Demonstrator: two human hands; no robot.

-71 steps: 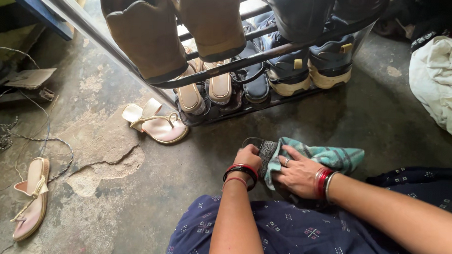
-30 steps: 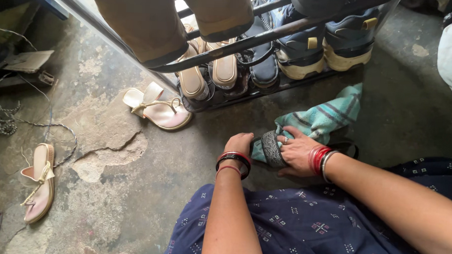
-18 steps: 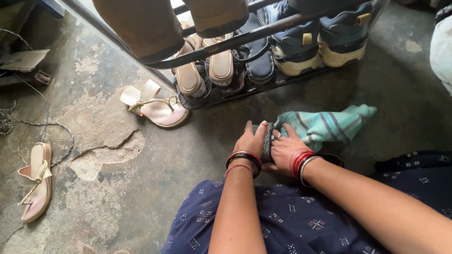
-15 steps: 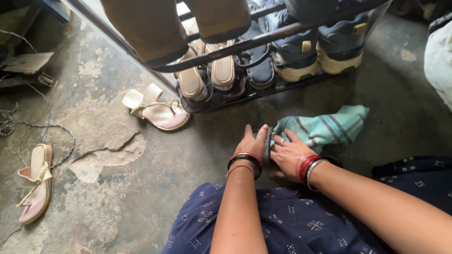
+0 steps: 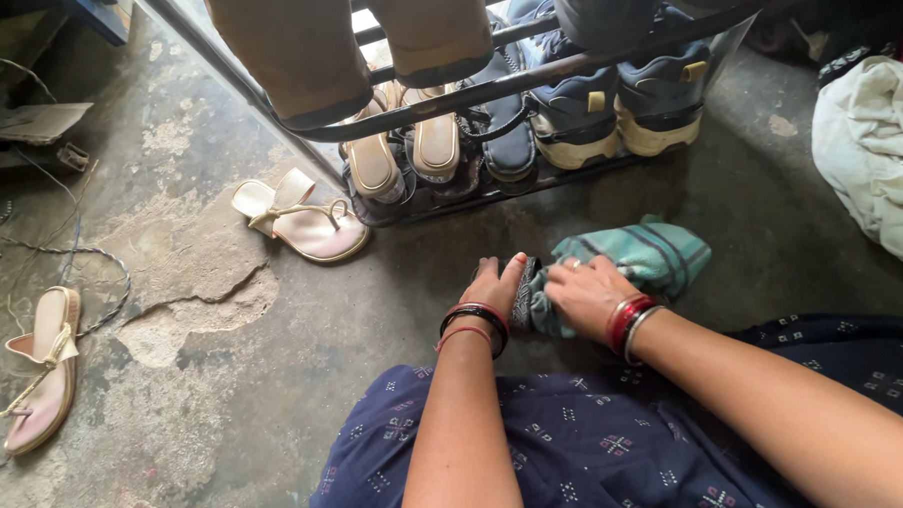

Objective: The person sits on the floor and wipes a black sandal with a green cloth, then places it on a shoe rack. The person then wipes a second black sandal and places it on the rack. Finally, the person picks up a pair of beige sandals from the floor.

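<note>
- Two hands meet low over the cracked grey concrete floor (image 5: 267, 378), just in front of the lap.
- Left hand (image 5: 493, 286) is closed around a dark patterned sandal (image 5: 522, 292), holding it on edge.
- Right hand (image 5: 587, 294) grips a teal striped cloth (image 5: 652, 256) and presses it against the sandal's side.
- Red and dark bangles sit on both wrists, above a navy printed garment (image 5: 604, 460).
- Just beyond stands a black metal shoe rack (image 5: 497, 85) filled with shoes.
- One pink-and-gold flat sandal (image 5: 303, 219) lies left of the rack; its mate (image 5: 39, 380) lies well apart.
- White crumpled fabric (image 5: 875, 149) sits far right.
</note>
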